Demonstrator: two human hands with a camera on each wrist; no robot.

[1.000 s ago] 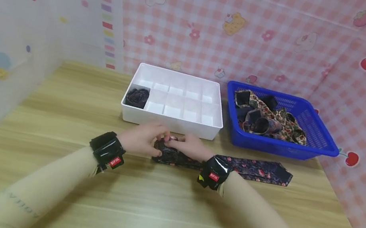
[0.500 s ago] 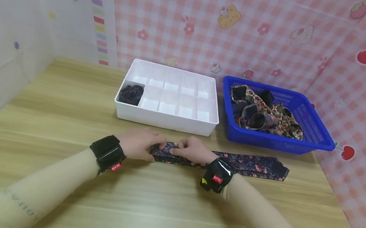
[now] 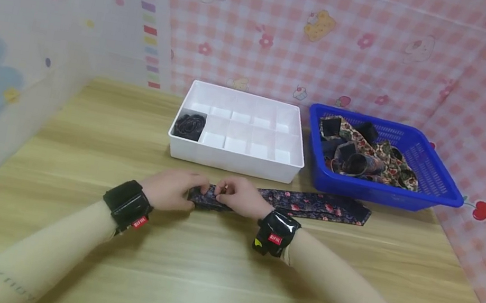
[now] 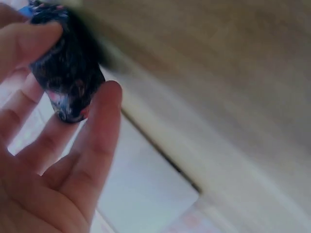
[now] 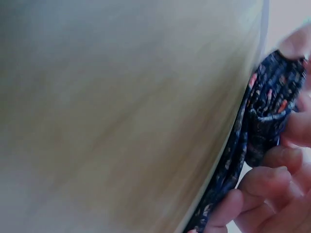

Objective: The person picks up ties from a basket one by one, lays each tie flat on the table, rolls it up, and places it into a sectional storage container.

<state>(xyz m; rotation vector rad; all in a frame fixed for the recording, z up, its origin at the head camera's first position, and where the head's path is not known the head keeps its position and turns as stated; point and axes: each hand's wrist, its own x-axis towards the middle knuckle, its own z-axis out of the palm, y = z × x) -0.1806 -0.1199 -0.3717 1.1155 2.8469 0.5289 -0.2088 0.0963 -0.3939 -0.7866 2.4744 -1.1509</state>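
A dark flowered tie (image 3: 311, 206) lies flat on the bench (image 3: 212, 275) near its far edge, just in front of the white tray (image 3: 234, 158) and the blue basket (image 3: 439, 187). Its left end is rolled up, and both hands pinch that roll: the left hand (image 3: 168, 194) with fingers (image 4: 92, 145) curled round it, the right hand (image 3: 242, 198) likewise. The hands hide most of the roll, and both wrist views are blurred. In the tray's near left compartment sits a dark rolled tie (image 3: 190, 125); the basket holds a heap of patterned ties (image 3: 367, 159), hard to tell apart.
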